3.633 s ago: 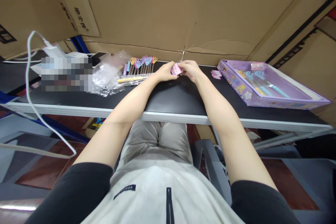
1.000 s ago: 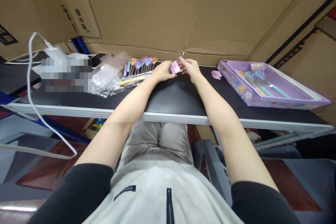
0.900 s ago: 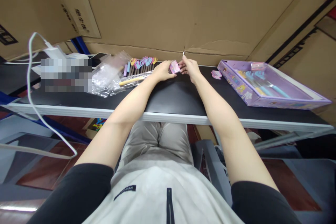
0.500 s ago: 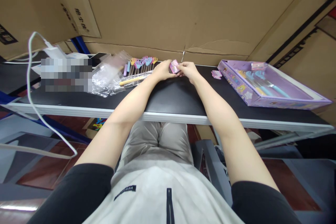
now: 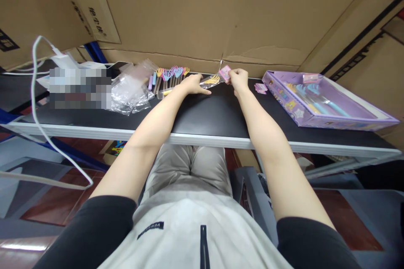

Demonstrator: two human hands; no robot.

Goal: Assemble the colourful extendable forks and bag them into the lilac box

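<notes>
A yellow claw-headed back scratcher (image 5: 212,80) lies in a clear plastic bag, its head showing between my hands. My left hand (image 5: 192,85) lies across the bagged scratcher with thumb and fingers apart, hiding the middle of it. A pink printed card (image 5: 225,74) is at the bag's right end. My right hand (image 5: 239,80) pinches the card's right edge between thumb and fingers. Left of my left hand, several back scratchers with coloured claws (image 5: 172,74) and dark shafts lie in a row.
Clear plastic bags (image 5: 131,92) are heaped on the left of the black table (image 5: 211,113). At the right stands a purple display box (image 5: 331,123) with several scratchers inside. Small pink cards (image 5: 260,88) lie beside it. A cardboard wall (image 5: 189,12) rises behind, and a white cable (image 5: 34,80) hangs at the left.
My right hand has moved right with the pink card, away from my left hand. The scratcher's yellow head now shows between them, and my left fingers have spread apart.
</notes>
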